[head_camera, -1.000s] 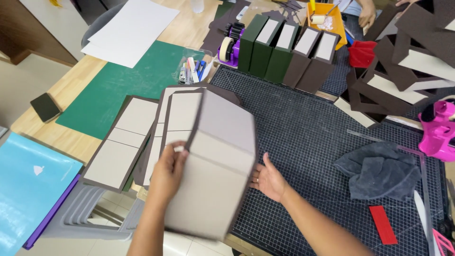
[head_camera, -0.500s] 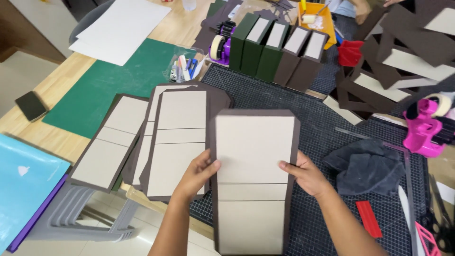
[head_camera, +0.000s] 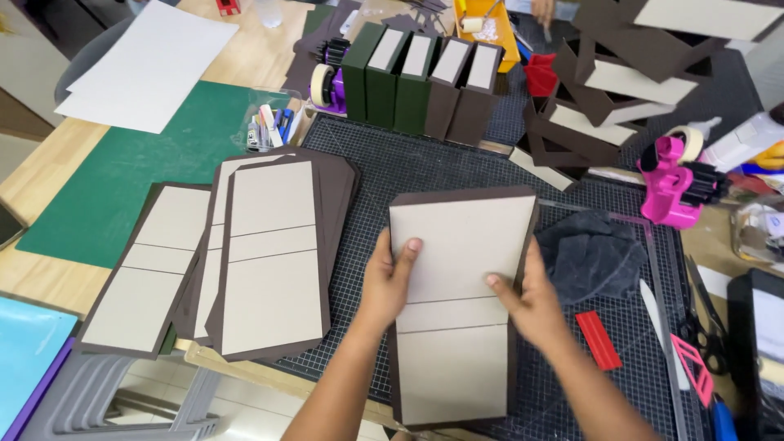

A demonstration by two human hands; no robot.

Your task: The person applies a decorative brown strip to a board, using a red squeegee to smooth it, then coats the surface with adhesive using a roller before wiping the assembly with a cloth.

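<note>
Your left hand (head_camera: 385, 282) and right hand (head_camera: 529, 300) hold the book cover blank (head_camera: 457, 302) flat on the black grid cutting mat (head_camera: 425, 167), at the lower centre of the frame. Each hand grips one long edge. The left fingers (head_camera: 411, 245) curl over the left edge with the thumb resting on the pale face. The right fingers are spread, with the thumb (head_camera: 496, 283) pressed on the face and the others wrapped behind the right edge. This two-sided hold appears to keep the blank square to the mat grid and stop it sliding.

The blank consists of three pale grey board panels mounted on dark brown covering material: a large upper panel, a narrow middle strip, and a large lower panel. Thin gaps separate the panels. A brown margin shows on all sides, and the corners are cut at an angle.

A stack of similar blanks (head_camera: 269, 253) lies fanned at the left of the mat, within reach of your left hand. One further blank (head_camera: 151, 269) lies beyond it on the green mat (head_camera: 122, 188). A crumpled dark cloth (head_camera: 592, 253) and a red flat tool (head_camera: 599, 339) lie just right of your right hand. A pink tape dispenser (head_camera: 670, 184) stands at the upper right. A row of finished green and brown cases (head_camera: 420, 77) stands upright at the top centre.
</note>
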